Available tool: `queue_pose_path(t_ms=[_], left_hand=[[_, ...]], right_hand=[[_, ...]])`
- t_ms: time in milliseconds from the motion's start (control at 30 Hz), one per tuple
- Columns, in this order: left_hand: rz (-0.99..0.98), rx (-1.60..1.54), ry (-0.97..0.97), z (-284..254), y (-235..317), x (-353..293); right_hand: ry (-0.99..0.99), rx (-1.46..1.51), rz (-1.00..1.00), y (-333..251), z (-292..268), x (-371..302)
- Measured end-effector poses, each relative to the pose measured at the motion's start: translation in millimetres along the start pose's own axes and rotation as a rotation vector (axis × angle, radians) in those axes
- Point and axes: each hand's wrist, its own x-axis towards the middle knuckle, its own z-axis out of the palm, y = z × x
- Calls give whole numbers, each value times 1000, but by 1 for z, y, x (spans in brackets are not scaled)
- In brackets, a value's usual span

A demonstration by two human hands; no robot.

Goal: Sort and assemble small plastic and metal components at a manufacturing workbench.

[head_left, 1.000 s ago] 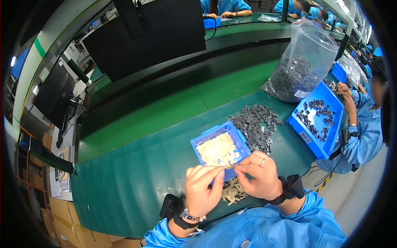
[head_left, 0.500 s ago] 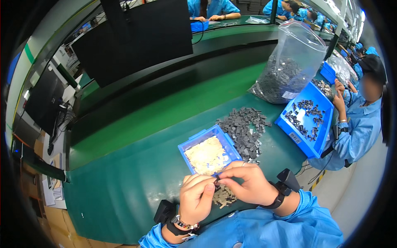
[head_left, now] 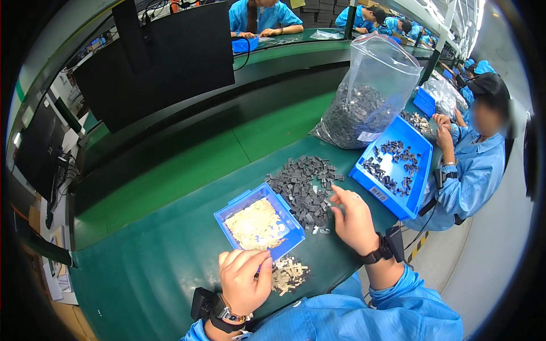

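My left hand (head_left: 244,282) is closed in a pinch by the near edge of a small blue bin (head_left: 292,238). Whatever its fingertips hold is hidden or too small to make out. Cream-coloured flat pieces (head_left: 253,223) lie in that bin. Just to the right of my left hand is a small heap of cream and dark strips (head_left: 288,275). My right hand (head_left: 355,224) is at the right edge of a pile of small dark grey rectangular parts (head_left: 304,187). Its thumb and fingers are apart, with nothing visible between them.
A large blue tray (head_left: 401,207) with black parts stands at the right. Behind it leans a clear bag (head_left: 355,111) full of dark parts. A co-worker (head_left: 472,165) sits at the right. A black monitor (head_left: 159,65) rises over the green table (head_left: 142,267) at the far left.
My hands were together over the small bin's near edge, fingers around a small dark piece. They have separated: the right went to the dark pile, the left stayed near the bin. The view has shifted.
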Motion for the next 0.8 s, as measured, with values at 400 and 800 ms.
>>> queue_pose_path(t_ms=[400, 800], left_hand=[[1, 22, 14, 0, -1, -1], [144, -80, 114, -3, 9, -3]], right_hand=[[-98, -6, 95, 17, 12, 6], [-511, 1365, 561, -85, 3, -17]])
